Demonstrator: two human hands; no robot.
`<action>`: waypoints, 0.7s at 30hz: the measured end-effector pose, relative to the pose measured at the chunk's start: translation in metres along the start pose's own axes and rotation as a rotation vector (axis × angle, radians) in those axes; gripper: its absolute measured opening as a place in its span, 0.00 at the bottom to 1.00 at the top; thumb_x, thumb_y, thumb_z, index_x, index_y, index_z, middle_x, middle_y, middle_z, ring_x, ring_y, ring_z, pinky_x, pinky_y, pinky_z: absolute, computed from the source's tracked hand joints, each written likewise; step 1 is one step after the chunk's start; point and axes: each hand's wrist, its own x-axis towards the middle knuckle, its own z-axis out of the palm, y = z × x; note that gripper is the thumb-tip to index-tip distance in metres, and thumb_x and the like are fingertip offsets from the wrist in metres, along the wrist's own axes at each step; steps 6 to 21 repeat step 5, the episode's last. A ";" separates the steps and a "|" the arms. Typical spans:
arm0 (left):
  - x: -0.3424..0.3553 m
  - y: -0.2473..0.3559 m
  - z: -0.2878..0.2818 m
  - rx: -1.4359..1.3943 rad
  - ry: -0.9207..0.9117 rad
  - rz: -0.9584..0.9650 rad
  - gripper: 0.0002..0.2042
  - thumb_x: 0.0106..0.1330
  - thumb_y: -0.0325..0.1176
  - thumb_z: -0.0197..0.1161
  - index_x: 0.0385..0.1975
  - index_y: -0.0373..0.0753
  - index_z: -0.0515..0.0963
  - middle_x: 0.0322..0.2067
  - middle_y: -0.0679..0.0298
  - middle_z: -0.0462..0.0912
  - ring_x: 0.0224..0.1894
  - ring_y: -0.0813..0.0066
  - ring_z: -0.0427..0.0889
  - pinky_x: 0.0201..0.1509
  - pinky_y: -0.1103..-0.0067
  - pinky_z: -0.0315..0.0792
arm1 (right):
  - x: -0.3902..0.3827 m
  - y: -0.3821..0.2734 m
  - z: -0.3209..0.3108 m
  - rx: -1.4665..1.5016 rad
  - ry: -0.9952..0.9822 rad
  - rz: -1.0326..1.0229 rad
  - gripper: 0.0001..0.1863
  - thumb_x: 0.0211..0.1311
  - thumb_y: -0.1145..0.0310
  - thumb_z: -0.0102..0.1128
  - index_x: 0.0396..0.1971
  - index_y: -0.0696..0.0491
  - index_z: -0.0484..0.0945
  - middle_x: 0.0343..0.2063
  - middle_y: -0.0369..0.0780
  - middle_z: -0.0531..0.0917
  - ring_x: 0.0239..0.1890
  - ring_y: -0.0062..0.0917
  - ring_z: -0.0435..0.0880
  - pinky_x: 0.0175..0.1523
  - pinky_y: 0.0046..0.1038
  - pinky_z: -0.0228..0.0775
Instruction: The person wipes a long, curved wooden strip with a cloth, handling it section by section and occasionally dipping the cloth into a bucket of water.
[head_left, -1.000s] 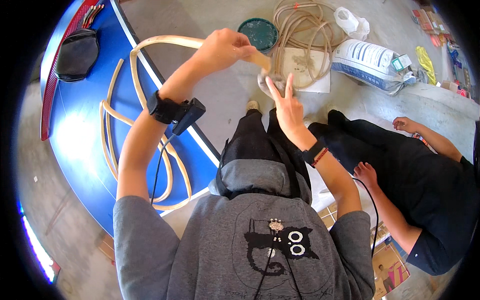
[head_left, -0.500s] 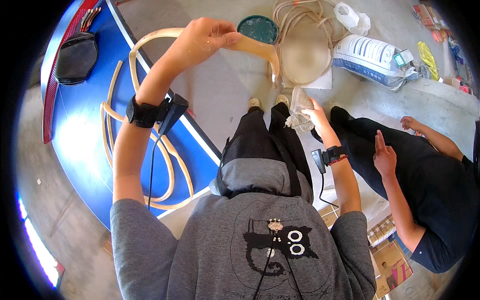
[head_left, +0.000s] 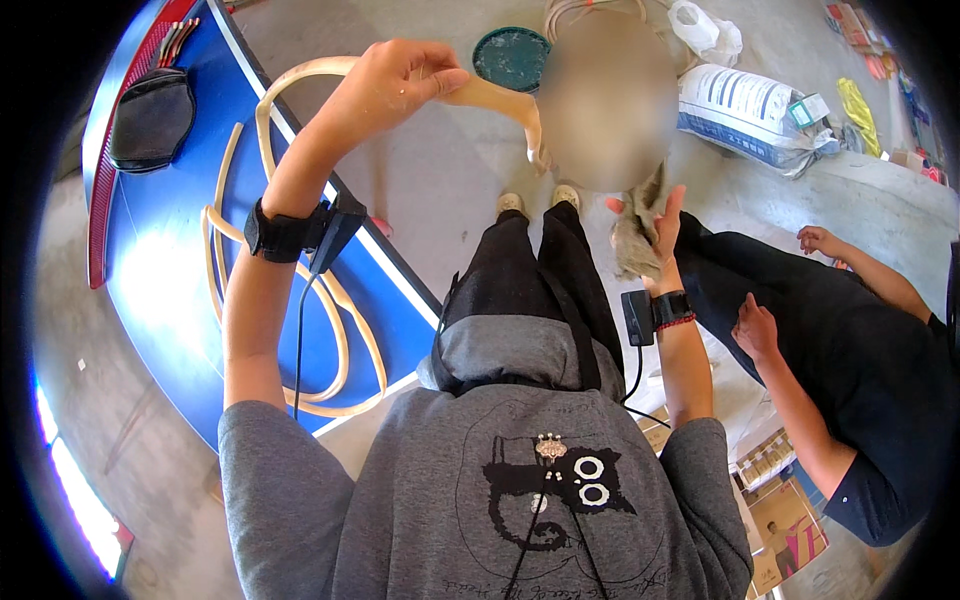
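Note:
My left hand (head_left: 385, 90) is raised and closed around a tan, flattened hose (head_left: 490, 97), near its end. Past my fingers the hose bends down and its short tip hangs over the floor. The other way, it arches over my wrist to loose loops lying on the blue table (head_left: 160, 240). In front of my right hip, my right hand (head_left: 668, 228) is turned up with its fingers apart. A crumpled grey-brown rag (head_left: 636, 236) rests in it, between thumb and fingers. The rag does not touch the hose.
A round dark green tub (head_left: 511, 58) stands on the floor ahead, beside a blurred patch and partly hidden coiled hose (head_left: 590, 8). A white-and-blue sack (head_left: 745, 115) lies to the right. Close at my right is another person (head_left: 860, 400) in black. A black paddle case (head_left: 152, 118) lies on the table.
My right hand has turned and spread its fingers, and the rag has shifted within it. The hose tip has swung slightly left. The other person's nearer hand has moved down and left.

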 end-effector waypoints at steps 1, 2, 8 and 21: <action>0.000 -0.001 0.001 0.005 0.002 0.002 0.11 0.58 0.39 0.56 0.27 0.37 0.75 0.19 0.62 0.73 0.22 0.73 0.69 0.29 0.79 0.65 | -0.001 0.000 -0.008 0.036 -0.162 -0.003 0.36 0.53 0.35 0.34 0.50 0.48 0.66 0.47 0.47 0.72 0.31 0.27 0.77 0.31 0.27 0.69; 0.000 -0.001 0.002 0.010 0.002 0.004 0.11 0.58 0.39 0.56 0.27 0.37 0.75 0.19 0.61 0.73 0.22 0.73 0.69 0.29 0.79 0.65 | 0.000 0.009 -0.012 0.095 0.074 -0.140 0.34 0.53 0.35 0.35 0.50 0.46 0.66 0.48 0.45 0.72 0.26 0.26 0.75 0.29 0.27 0.67; -0.001 0.002 0.003 0.033 -0.006 -0.001 0.10 0.57 0.39 0.57 0.27 0.37 0.75 0.19 0.61 0.74 0.22 0.72 0.70 0.29 0.79 0.65 | 0.003 0.021 -0.020 0.107 0.368 -0.330 0.33 0.52 0.35 0.36 0.50 0.43 0.66 0.50 0.43 0.71 0.20 0.24 0.73 0.26 0.29 0.65; -0.001 0.002 0.003 0.033 -0.006 -0.001 0.10 0.57 0.39 0.57 0.27 0.37 0.75 0.19 0.61 0.74 0.22 0.72 0.70 0.29 0.79 0.65 | 0.003 0.021 -0.020 0.107 0.368 -0.330 0.33 0.52 0.35 0.36 0.50 0.43 0.66 0.50 0.43 0.71 0.20 0.24 0.73 0.26 0.29 0.65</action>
